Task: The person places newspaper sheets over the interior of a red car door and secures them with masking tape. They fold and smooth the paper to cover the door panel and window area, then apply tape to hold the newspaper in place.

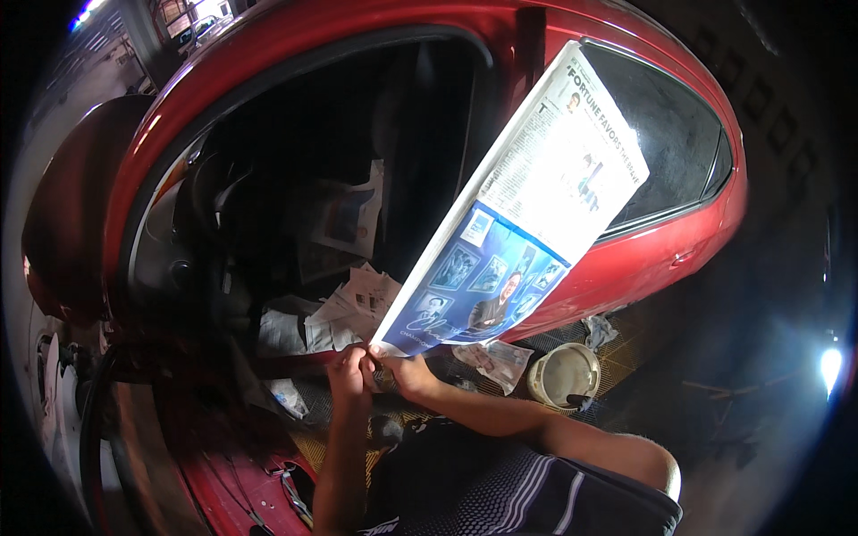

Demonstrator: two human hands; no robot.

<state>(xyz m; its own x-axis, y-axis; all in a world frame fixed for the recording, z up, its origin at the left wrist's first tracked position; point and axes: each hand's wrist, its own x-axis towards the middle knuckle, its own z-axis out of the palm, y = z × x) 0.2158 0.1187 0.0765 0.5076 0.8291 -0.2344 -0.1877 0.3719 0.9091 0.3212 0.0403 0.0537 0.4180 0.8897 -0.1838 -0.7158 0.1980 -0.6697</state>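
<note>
A folded newspaper (514,223) with a blue picture panel stretches up and to the right, in front of the red car's rear door and window. Its lower corner is pinched by my left hand (349,369), whose fingers are closed at the edge. Right beside it, my right hand (407,372) is closed on the same corner from the other side. The two hands nearly touch, so the fingertips are partly hidden. Behind the paper, the red car (643,268) has its front doorway open, with a dark interior.
Loose newspaper sheets (353,308) cover the car's sill and floor; another sheet (344,223) lies deeper inside. A whitish bucket (565,375) stands on the yellowish-black mat at right. A red door panel (232,447) with exposed wires is at lower left. A bright lamp (831,368) shines far right.
</note>
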